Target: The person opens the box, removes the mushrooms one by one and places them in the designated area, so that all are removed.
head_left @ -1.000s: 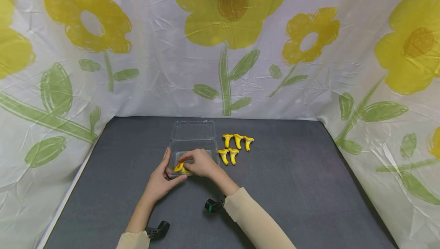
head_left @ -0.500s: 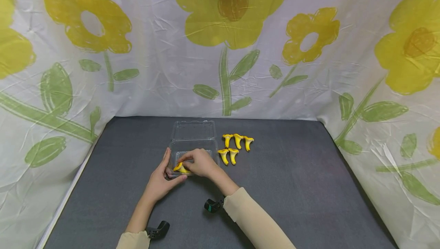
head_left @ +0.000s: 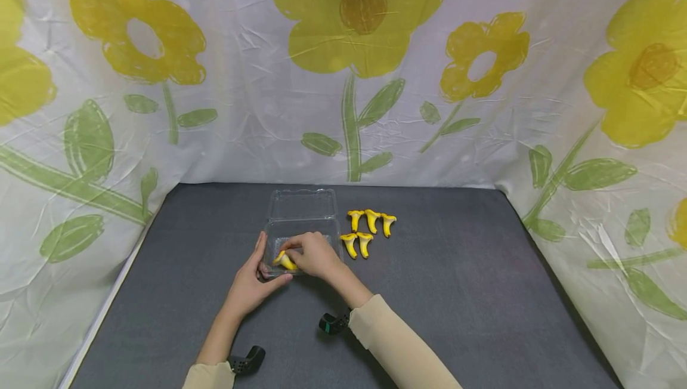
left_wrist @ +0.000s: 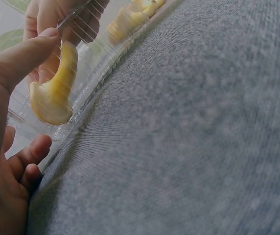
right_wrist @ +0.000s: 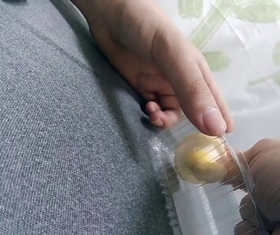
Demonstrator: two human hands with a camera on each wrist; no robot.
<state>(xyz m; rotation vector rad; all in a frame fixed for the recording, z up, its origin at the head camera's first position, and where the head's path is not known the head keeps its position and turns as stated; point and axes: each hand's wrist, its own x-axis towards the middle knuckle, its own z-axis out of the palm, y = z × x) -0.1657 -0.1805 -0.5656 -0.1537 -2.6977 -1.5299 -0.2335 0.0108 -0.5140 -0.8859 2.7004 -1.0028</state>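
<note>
A clear plastic clamshell box (head_left: 308,225) lies on the table with its lid (head_left: 303,203) folded back. My left hand (head_left: 251,284) grips the near left corner, thumb along the front wall and fingers at the left side. Inside the box, by the front wall, is a yellow chanterelle mushroom (head_left: 285,261). My right hand (head_left: 315,253) reaches in from the right and pinches this mushroom between thumb and fingers. Through the clear wall, the left wrist view shows the held mushroom (left_wrist: 59,93) with its pale cap down; the right hand's fingertips are partly hidden behind it.
To the right of the box lie several more chanterelle mushrooms (head_left: 372,221) in two rows, stems toward me. A dark grey cloth (head_left: 456,293) covers the table. Behind and at the sides hangs a white curtain (head_left: 241,108) with printed yellow flowers.
The mushroom under my right fingers has turned slightly, its cap shifting and its stem angling more toward me. My left hand and the box have stayed in place.
</note>
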